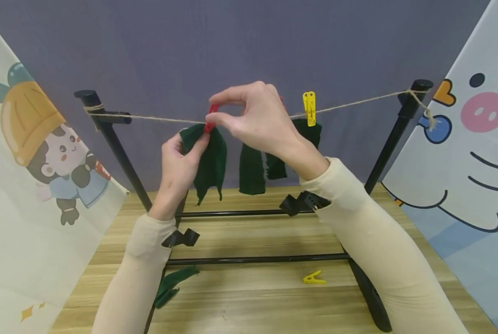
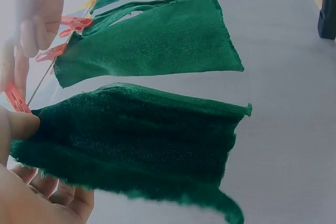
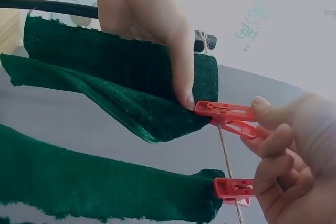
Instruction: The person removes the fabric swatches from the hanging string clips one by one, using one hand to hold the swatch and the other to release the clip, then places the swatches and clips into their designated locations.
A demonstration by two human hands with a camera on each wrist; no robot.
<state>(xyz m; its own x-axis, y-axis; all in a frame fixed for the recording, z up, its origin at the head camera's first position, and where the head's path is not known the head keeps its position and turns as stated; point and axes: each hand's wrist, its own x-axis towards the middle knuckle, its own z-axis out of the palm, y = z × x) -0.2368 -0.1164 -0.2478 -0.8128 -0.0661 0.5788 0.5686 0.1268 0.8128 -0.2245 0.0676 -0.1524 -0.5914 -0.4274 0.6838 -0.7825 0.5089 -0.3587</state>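
Observation:
Between thumb and fingers, my left hand (image 1: 179, 164) pinches the upper edge of a dark green cloth piece (image 1: 213, 160) at the string (image 1: 161, 119). My right hand (image 1: 267, 123) pinches the handle ends of a red clothespin (image 1: 210, 116) from above. In the right wrist view, the jaws of this clothespin (image 3: 226, 110) sit over the cloth's corner, beside my left thumb tip. Next to it, another green cloth strip (image 1: 252, 171) hangs from the string under a second red clothespin (image 3: 233, 188). The lower part of the held cloth (image 2: 157, 135) hangs free.
Further right hang more green cloths (image 1: 277, 167), one beneath a yellow clothespin (image 1: 309, 109). The string runs between two black posts (image 1: 123, 153) of a rack with crossbars (image 1: 253, 260). On the wooden table (image 1: 240, 306) lie green scraps (image 1: 171, 283) and a yellow clothespin (image 1: 313, 278).

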